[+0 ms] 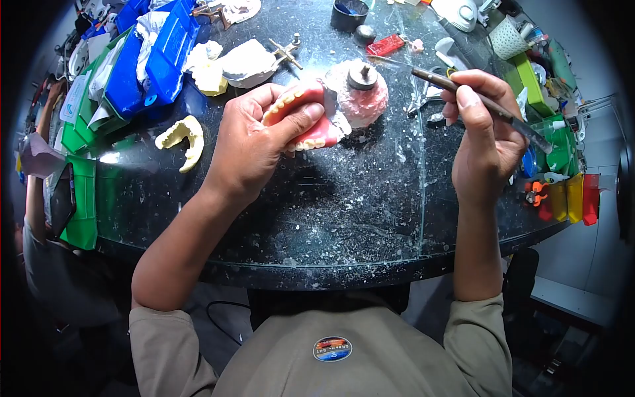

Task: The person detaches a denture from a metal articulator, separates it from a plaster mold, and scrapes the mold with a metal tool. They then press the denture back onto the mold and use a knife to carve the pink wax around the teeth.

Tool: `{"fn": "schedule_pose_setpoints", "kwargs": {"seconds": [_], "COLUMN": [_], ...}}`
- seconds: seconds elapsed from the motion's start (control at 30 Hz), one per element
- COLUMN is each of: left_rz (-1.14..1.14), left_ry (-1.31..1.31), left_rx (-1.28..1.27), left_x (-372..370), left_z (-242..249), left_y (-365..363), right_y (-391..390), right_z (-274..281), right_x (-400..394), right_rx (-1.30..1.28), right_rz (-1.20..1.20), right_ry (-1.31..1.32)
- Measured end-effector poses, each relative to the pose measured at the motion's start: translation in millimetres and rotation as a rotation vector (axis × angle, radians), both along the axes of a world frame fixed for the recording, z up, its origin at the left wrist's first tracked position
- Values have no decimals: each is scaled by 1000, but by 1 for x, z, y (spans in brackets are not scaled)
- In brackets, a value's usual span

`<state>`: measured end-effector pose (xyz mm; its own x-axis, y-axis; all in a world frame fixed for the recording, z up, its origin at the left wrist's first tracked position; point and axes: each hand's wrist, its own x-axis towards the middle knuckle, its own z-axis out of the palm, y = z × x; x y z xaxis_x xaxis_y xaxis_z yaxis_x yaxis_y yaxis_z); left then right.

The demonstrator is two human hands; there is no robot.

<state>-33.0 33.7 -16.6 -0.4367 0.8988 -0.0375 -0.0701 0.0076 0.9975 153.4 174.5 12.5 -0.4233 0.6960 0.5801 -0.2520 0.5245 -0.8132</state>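
Observation:
My left hand (248, 135) grips a denture model (323, 131) with pink gums and rows of cream teeth, its thumb pressed across the middle. White plaster shows at the model's right side. In my right hand (486, 129), a slim wax knife (433, 77) with a dark handle is held like a pen. Its thin metal blade points left, above the table and close to a round spirit lamp (360, 109) crusted with pink wax. The lamp has a metal collar on top and stands just right of the model. A red block (385, 45) lies beyond the blade.
On the dark, plaster-dusted table (317, 218) lie a yellowish horseshoe-shaped cast (192, 142) and a white plaster lump (248, 63). Blue bins (169, 53) and a green bin (79, 198) line the left. A dark cup (349, 14) stands behind; coloured bins (574, 197) line the right edge.

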Motion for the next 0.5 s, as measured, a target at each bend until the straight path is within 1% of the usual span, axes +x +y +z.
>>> {"fn": "schedule_pose_setpoints", "kwargs": {"seconds": [0.13,0.23,0.5], "left_rz": [1,-21,-23], "left_ry": [0,30,-70], "left_rx": [-1,-117,-57], "left_x": [0,-3,-1], "left_z": [0,4,0], "left_y": [0,-1,1], "right_y": [-1,-1,0], "right_z": [1,0,0], "right_x": [0,0,0], "right_rx": [-13,-14,-26], "right_rz": [-6,-3,17], "right_ry": [-3,-3,17]}}
